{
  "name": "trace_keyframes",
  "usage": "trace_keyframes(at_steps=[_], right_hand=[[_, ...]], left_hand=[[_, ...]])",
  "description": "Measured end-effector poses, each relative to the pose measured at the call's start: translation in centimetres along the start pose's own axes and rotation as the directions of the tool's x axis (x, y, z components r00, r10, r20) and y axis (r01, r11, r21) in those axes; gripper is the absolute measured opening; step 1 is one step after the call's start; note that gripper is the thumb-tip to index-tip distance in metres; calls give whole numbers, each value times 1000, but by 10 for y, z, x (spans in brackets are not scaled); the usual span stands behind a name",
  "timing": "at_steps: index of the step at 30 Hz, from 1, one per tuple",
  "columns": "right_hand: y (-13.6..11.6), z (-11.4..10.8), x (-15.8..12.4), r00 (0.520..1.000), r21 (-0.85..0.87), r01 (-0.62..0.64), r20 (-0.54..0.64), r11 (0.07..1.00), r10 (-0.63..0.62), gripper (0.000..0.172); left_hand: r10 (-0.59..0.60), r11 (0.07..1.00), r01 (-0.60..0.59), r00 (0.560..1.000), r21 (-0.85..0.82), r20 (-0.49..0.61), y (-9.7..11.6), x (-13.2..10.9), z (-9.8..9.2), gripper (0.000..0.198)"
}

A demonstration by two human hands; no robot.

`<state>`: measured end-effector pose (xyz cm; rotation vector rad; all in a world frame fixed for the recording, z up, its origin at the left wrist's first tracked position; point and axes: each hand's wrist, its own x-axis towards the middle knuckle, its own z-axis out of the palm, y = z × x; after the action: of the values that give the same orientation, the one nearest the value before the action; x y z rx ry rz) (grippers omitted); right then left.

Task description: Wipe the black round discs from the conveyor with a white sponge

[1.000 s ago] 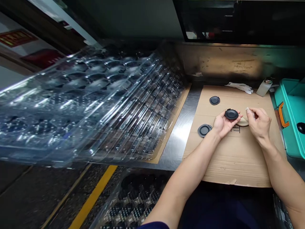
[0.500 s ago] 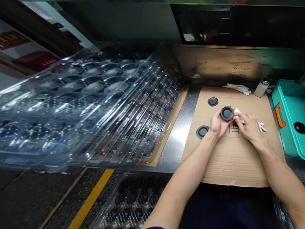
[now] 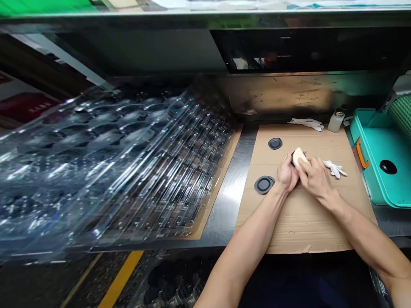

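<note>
My left hand (image 3: 288,174) is closed around a dark grey round plastic part (image 3: 293,159), mostly covered now. Over that part, my right hand (image 3: 313,176) presses a cream-coloured pad (image 3: 299,156), which looks like a sponge or folded cloth. Both hands are above a cardboard sheet (image 3: 308,226) on the metal bench. A second dark grey round part (image 3: 275,143) lies on the cardboard beyond my left hand. Another one (image 3: 264,185), with a small tab, rests just left of my left wrist.
Stacked clear plastic trays (image 3: 128,158) fill the bench's left side. A teal bin (image 3: 372,179) with an orange handle and a black part (image 3: 388,167) inside stands right. At the back are a white glove (image 3: 306,124) and a bottle (image 3: 335,121); another glove (image 3: 335,168) lies nearer.
My right hand has brought the cream pad from beside the round part onto its face, covering most of it. The view has tilted up and turned slightly right.
</note>
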<state>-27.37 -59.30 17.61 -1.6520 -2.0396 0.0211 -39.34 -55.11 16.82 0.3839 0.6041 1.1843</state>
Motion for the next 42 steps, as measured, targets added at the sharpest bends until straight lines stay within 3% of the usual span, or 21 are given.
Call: trace_keyframes(at_steps=[3,9,12,16,20,23,29,33,35,39,42], right_hand=[[11,-2,2,999,-61,-46,10,997,47,39],[41,-12,5,971,-49,-199,-145,979,190,38],[41,-17,2,970,-1,-164,-181,986,162,40],[26,-17,-1,998,33,-15,-55,999,17,39],[8,-10,-5,995,-47,-86,-54,995,84,42],[-1,-8,-8,999,-71,-42,-26,997,40,41],[16,-19,-5,992,-47,-126,-8,991,126,31],[28,-22,0,993,130,-8,119,992,-8,25],[27,-24,0,998,166,-6,60,986,-4,28],[24,-32,1,980,157,-120,-142,980,142,40],[26,-34,2,985,132,-133,-89,982,145,38]], left_hand=[[-47,997,47,999,53,1,-2,0,-4,38],[-155,983,151,987,100,38,2,0,-5,39],[-177,981,175,984,84,6,4,0,-4,41],[-135,988,137,990,72,-26,3,0,-4,40],[-104,990,103,994,92,13,-2,-2,-3,37],[-62,995,62,998,75,-10,1,-1,-3,37],[16,999,-15,999,45,-27,25,-1,-3,44],[-4,1000,4,1000,-10,27,36,-7,0,45],[-29,999,30,999,-38,29,40,-9,1,45],[-57,993,60,998,-104,27,49,-12,3,45],[-89,988,93,995,-122,38,55,-14,3,43]])
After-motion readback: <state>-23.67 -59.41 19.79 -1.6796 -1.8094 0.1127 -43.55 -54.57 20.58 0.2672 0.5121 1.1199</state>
